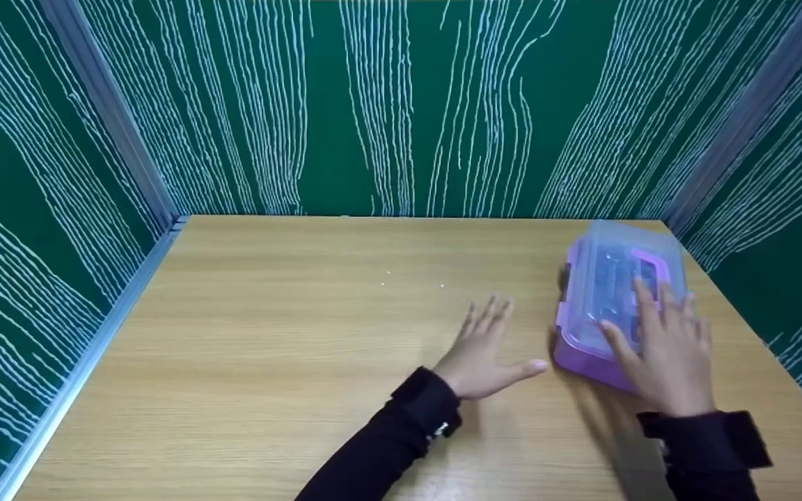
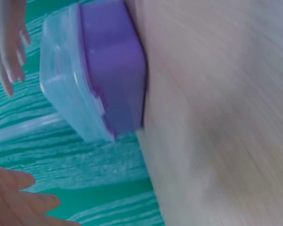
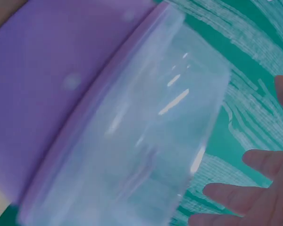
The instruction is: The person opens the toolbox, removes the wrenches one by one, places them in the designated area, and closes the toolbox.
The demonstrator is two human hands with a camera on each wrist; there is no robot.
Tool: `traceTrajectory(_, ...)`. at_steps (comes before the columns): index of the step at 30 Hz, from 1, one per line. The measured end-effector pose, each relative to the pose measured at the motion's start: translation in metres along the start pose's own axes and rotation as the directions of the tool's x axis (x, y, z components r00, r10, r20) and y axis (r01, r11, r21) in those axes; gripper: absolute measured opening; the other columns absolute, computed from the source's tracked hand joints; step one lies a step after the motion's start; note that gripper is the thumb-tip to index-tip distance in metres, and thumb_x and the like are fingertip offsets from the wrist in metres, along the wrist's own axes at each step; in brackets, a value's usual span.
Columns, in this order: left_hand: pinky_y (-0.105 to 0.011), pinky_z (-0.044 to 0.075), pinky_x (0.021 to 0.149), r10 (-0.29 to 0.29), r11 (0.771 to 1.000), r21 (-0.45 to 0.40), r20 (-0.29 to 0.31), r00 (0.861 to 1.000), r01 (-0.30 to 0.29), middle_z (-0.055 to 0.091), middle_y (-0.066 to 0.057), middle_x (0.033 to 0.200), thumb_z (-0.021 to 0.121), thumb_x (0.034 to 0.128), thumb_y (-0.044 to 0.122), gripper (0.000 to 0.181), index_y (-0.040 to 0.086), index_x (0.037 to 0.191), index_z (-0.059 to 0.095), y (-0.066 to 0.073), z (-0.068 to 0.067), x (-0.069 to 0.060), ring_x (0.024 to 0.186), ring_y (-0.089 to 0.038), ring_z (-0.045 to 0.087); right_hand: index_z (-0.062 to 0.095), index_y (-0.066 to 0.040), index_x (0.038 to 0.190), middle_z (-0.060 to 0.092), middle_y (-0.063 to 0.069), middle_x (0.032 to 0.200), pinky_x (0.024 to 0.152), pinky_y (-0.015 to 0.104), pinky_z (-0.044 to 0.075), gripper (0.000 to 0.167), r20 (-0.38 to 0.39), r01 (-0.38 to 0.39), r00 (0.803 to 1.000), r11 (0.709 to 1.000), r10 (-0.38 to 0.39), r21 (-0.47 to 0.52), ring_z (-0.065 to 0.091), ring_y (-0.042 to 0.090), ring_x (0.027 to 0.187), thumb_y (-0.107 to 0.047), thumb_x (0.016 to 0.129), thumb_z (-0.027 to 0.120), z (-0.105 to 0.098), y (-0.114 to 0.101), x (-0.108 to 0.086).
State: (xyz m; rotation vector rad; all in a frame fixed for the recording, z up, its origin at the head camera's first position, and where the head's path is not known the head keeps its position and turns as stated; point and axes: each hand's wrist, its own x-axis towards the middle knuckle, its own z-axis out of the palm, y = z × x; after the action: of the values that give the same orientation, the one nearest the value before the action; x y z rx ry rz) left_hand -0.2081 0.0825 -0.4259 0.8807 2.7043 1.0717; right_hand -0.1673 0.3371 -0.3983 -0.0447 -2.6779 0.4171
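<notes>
A purple box (image 1: pixel 613 296) lies under right fingers (image 1: pixel 647 309), near left fingers (image 1: pixel 486 325) — both loosely spread.

Box base (image 1: pixel 590 362): smooth purple plastic. Lid (image 1: pixel 604 292): clear plastic, glossy, bright highlights. Surface (image 1: pixel 269 348): wood-grained, faint sheen. Sleeves (image 1: pixel 387 445): matt black cloth. Corner post (image 1: pixel 110 104): metal-looking, smooth.

high head view facing down, tilted wrist views, right nearest, all sharing purple box (image 1: pixel 606 296)

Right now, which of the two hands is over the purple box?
The right hand: its fingers are above the clear lid, not touching it. The left hand is beside the box, over the table.
</notes>
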Motion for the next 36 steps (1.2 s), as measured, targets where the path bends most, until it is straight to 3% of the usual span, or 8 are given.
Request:
traceTrajectory(10, -0.046, 0.01, 0.124, 0.022, 0.978, -0.209, 0.087, 0.996, -0.004, 0.0, -0.001, 0.166, 0.059, 0.0872, 0.064, 0.099, 0.021, 0.159, 0.005, 0.026, 0.026, 0.031, 0.153, -0.02, -0.001, 0.013, -0.005, 0.157, 0.008, 0.036, 0.157, 0.113, 0.073, 0.003, 0.077, 0.016, -0.174, 0.985, 0.983, 0.174, 0.052, -0.001, 0.055, 0.145, -0.049, 0.1, 0.044, -0.002, 0.031, -0.007)
traceTrajectory(17, -0.042, 0.023, 0.121, 0.029, 0.924, -0.384, 0.05, 0.998, -0.007, 0.009, 0.0, 0.166, 0.067, 0.0864, 0.052, 0.096, 0.027, 0.159, 0.008, 0.034, 0.04, 0.053, 0.153, -0.018, 0.01, 0.008, -0.004, 0.157, 0.005, 0.035, 0.158, 0.108, 0.077, 0.01, 0.078, 0.068, -0.256, 0.966, 0.95, 0.248, 0.177, 0.005, 0.057, 0.144, -0.047, 0.101, 0.042, 0.002, 0.046, -0.004)
traceTrajectory(21, -0.035, 0.028, 0.118, 0.058, 0.884, -0.466, 0.02, 0.998, -0.042, 0.015, 0.001, 0.165, 0.069, 0.0878, 0.043, 0.092, 0.03, 0.158, 0.01, 0.039, 0.049, 0.062, 0.15, -0.017, 0.019, 0.002, -0.005, 0.157, 0.006, 0.033, 0.159, 0.11, 0.074, 0.014, 0.082, 0.119, -0.318, 0.948, 0.9, 0.296, 0.298, 0.011, 0.055, 0.144, -0.048, 0.101, 0.043, 0.006, 0.055, -0.002)
traceTrajectory(23, -0.033, 0.027, 0.118, 0.026, 0.874, -0.486, 0.035, 0.999, -0.005, 0.016, 0.0, 0.165, 0.068, 0.0882, 0.043, 0.091, 0.026, 0.158, 0.013, 0.042, 0.053, 0.064, 0.15, -0.017, 0.019, -0.002, -0.006, 0.157, 0.006, 0.031, 0.16, 0.111, 0.073, 0.014, 0.084, 0.152, -0.354, 0.935, 0.867, 0.321, 0.351, 0.01, 0.053, 0.145, -0.049, 0.101, 0.043, 0.007, 0.058, -0.001)
traceTrajectory(27, -0.034, 0.027, 0.119, -0.066, 0.876, -0.473, 0.084, 0.994, 0.098, 0.013, -0.003, 0.165, 0.067, 0.0877, 0.049, 0.092, 0.018, 0.158, 0.016, 0.049, 0.059, 0.064, 0.151, -0.019, 0.017, -0.011, -0.009, 0.156, -0.003, 0.026, 0.162, 0.113, 0.071, 0.01, 0.087, 0.242, -0.448, 0.894, 0.789, 0.378, 0.421, 0.003, 0.051, 0.147, -0.053, 0.1, 0.039, 0.008, 0.062, 0.001)
traceTrajectory(29, -0.037, 0.028, 0.119, -0.073, 0.874, -0.475, 0.085, 0.994, 0.105, 0.013, -0.004, 0.165, 0.066, 0.0878, 0.05, 0.092, 0.018, 0.158, 0.016, 0.051, 0.06, 0.065, 0.151, -0.02, 0.017, -0.013, -0.01, 0.156, -0.006, 0.024, 0.162, 0.114, 0.07, 0.009, 0.088, 0.278, -0.486, 0.873, 0.756, 0.401, 0.439, 0.0, 0.049, 0.147, -0.055, 0.1, 0.038, 0.008, 0.063, 0.002)
traceTrajectory(33, -0.037, 0.032, 0.117, -0.037, 0.857, -0.512, 0.05, 0.998, 0.057, 0.02, -0.002, 0.164, 0.067, 0.0893, 0.046, 0.085, 0.023, 0.157, 0.021, 0.052, 0.06, 0.068, 0.148, -0.019, 0.026, -0.014, -0.013, 0.156, -0.01, 0.02, 0.162, 0.116, 0.068, 0.007, 0.09, 0.32, -0.537, 0.843, 0.709, 0.433, 0.457, -0.004, 0.046, 0.148, -0.057, 0.099, 0.038, 0.008, 0.062, 0.004)
traceTrajectory(36, -0.034, 0.035, 0.114, 0.008, 0.832, -0.554, 0.02, 1.0, 0.004, 0.026, 0.002, 0.161, 0.068, 0.0901, 0.041, 0.078, 0.028, 0.155, 0.027, 0.051, 0.06, 0.069, 0.144, -0.015, 0.033, -0.014, -0.013, 0.155, -0.01, 0.02, 0.162, 0.117, 0.067, 0.006, 0.09, 0.327, -0.544, 0.839, 0.7, 0.435, 0.463, -0.005, 0.046, 0.148, -0.058, 0.098, 0.039, 0.008, 0.061, 0.005)
